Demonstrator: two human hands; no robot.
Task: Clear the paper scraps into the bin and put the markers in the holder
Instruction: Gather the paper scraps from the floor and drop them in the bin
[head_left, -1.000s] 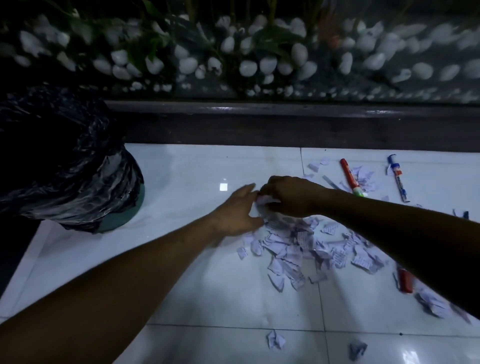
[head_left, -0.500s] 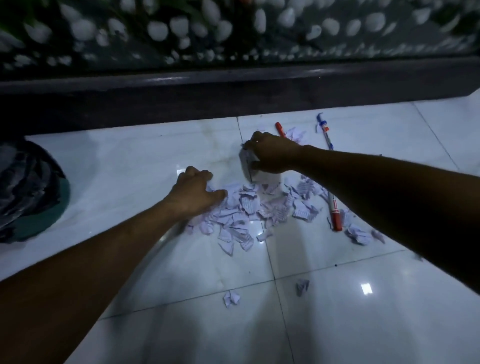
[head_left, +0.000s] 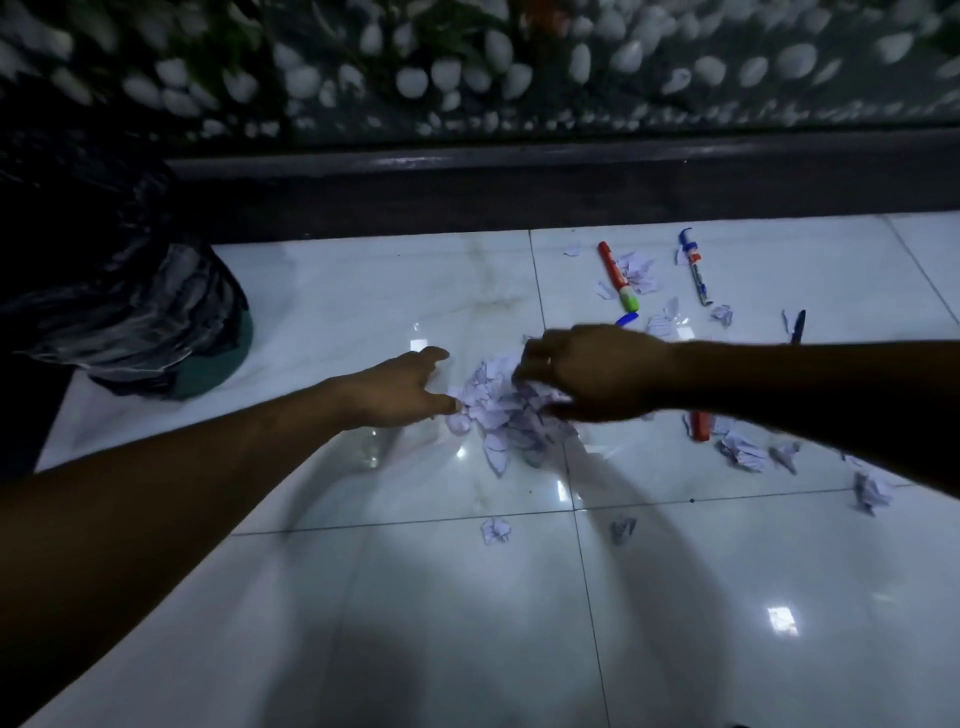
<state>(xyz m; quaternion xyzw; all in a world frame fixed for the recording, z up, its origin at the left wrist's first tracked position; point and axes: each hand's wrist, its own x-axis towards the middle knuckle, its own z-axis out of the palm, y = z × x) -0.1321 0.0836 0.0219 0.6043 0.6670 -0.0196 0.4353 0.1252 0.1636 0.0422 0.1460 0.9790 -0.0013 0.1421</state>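
Left hand (head_left: 400, 387) spread, fingertips against paper scraps (head_left: 506, 415); right hand (head_left: 587, 371) clutching scraps.

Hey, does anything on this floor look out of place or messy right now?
Yes. Torn paper scraps are piled between both hands, with more strewn to the right. Markers lie loose among them: a red marker and a white marker, not in any holder.

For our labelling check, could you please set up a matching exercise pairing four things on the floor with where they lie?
Things:
1. bin
2. red marker with green cap
3. paper pile
4. crumpled scrap

Places:
A. between the two hands
B. far left, by the dark ledge
C. alone, nearest the camera
D. beyond the right hand

Pairs: 1-B, 2-D, 3-A, 4-C
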